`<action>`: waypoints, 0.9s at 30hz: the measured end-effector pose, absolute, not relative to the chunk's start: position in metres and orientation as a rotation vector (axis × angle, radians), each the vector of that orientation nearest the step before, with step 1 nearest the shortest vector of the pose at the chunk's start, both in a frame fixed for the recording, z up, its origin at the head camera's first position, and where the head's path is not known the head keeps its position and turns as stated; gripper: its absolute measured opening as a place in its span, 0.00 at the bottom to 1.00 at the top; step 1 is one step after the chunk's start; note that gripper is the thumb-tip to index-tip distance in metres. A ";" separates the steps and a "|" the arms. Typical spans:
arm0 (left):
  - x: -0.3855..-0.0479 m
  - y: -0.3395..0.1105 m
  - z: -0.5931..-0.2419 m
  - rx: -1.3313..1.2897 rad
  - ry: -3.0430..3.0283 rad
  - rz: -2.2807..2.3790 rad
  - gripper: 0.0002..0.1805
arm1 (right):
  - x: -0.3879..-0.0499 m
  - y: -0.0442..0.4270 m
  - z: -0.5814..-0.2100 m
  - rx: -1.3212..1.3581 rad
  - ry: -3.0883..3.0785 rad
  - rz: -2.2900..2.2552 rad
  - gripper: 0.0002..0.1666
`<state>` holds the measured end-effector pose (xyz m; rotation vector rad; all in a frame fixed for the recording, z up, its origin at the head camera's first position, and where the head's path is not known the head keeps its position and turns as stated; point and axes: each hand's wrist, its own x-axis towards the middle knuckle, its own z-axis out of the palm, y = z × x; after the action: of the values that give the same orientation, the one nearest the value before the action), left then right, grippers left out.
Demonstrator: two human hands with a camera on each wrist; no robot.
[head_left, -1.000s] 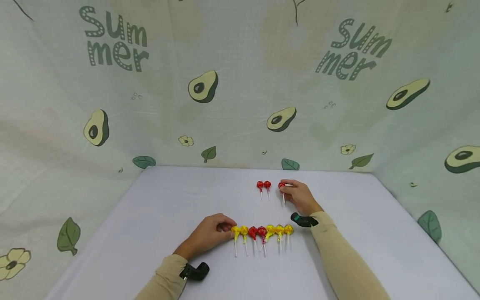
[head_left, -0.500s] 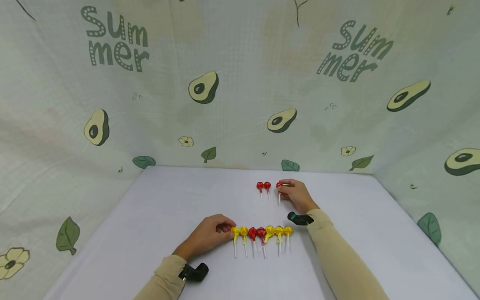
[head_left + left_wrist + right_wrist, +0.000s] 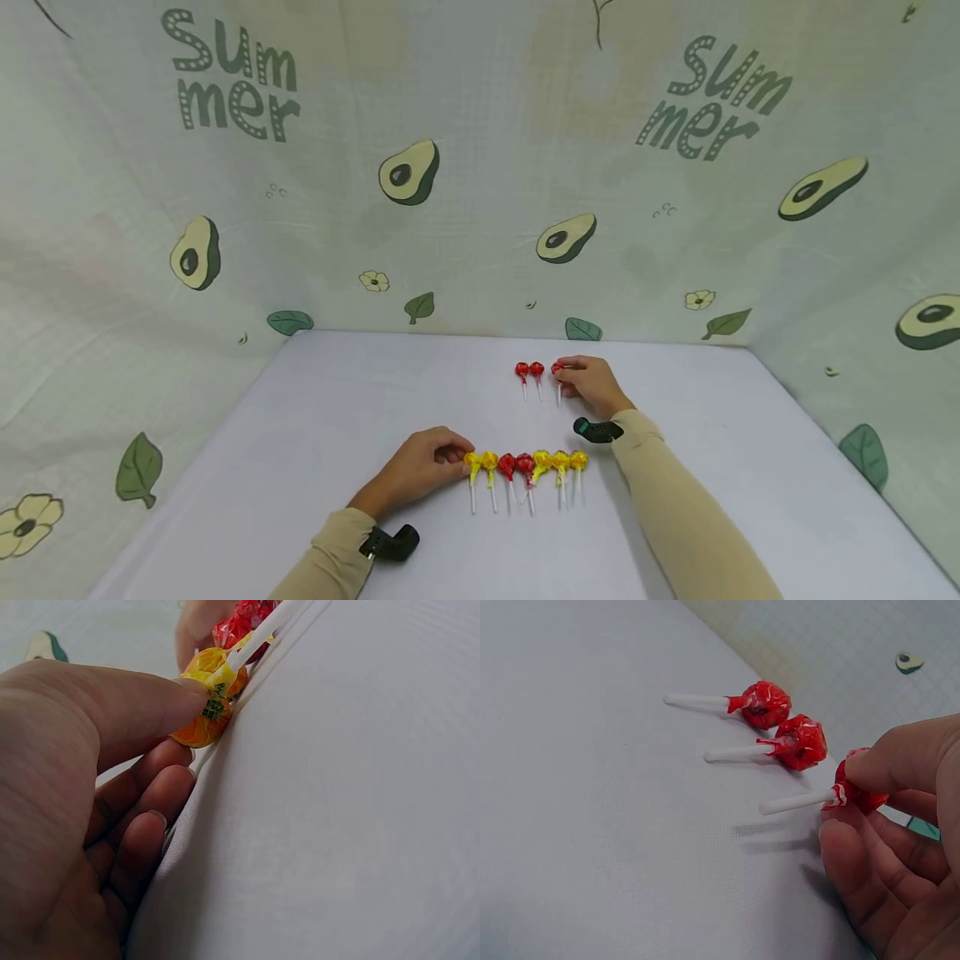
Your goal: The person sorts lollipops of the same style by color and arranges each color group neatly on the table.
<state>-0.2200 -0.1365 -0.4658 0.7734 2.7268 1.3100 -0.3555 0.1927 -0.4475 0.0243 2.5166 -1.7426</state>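
Observation:
My right hand (image 3: 594, 385) pinches a red lollipop (image 3: 862, 793) by its wrapped head, thumb on top, its white stick pointing toward me. Just left of it two red lollipops (image 3: 522, 369) lie side by side near the back of the table. Nearer to me runs a row of yellow and red lollipops (image 3: 542, 463), heads away from me and sticks toward me. At the row's left end my left hand (image 3: 420, 468) pinches the head of a yellow lollipop (image 3: 206, 712) between thumb and fingers. In the left wrist view, red wrapper shows just beyond it.
A white cloth covers the table (image 3: 337, 392). Behind it hangs a printed curtain (image 3: 480, 275) with avocados and leaves, which also closes in both sides. Black cameras (image 3: 390, 543) are strapped to both wrists.
My right hand has shifted slightly left with the red lollipop, closer to the two red ones. My left hand and the front row stay in place.

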 end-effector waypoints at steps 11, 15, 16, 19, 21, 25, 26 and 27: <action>-0.221 -0.136 -0.466 0.771 2.741 1.295 0.12 | -0.362 0.184 -0.447 -0.042 2.600 -1.673 0.20; -0.220 -0.135 -0.468 0.781 2.736 1.313 0.12 | -0.364 0.185 -0.448 -0.024 2.613 -1.646 0.20; -0.221 -0.135 -0.468 0.784 2.738 1.311 0.12 | -0.364 0.186 -0.448 -0.023 2.612 -1.640 0.20; -0.221 -0.134 -0.468 0.778 2.743 1.309 0.12 | -0.366 0.187 -0.449 -0.010 2.611 -1.626 0.21; -0.220 -0.135 -0.467 0.769 2.746 1.303 0.12 | -0.367 0.187 -0.449 -0.003 2.611 -1.620 0.21; -0.219 -0.136 -0.464 0.757 2.745 1.294 0.12 | -0.366 0.183 -0.446 0.011 2.623 -1.602 0.21; -0.219 -0.136 -0.464 0.757 2.743 1.295 0.12 | -0.366 0.182 -0.445 0.011 2.628 -1.595 0.21; -0.219 -0.136 -0.463 0.756 2.742 1.296 0.12 | -0.366 0.182 -0.444 0.013 2.634 -1.587 0.21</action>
<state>-0.2189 -0.1359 -0.4629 0.7564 2.7417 1.2961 -0.3664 0.1816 -0.4443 0.0125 2.6345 -1.5869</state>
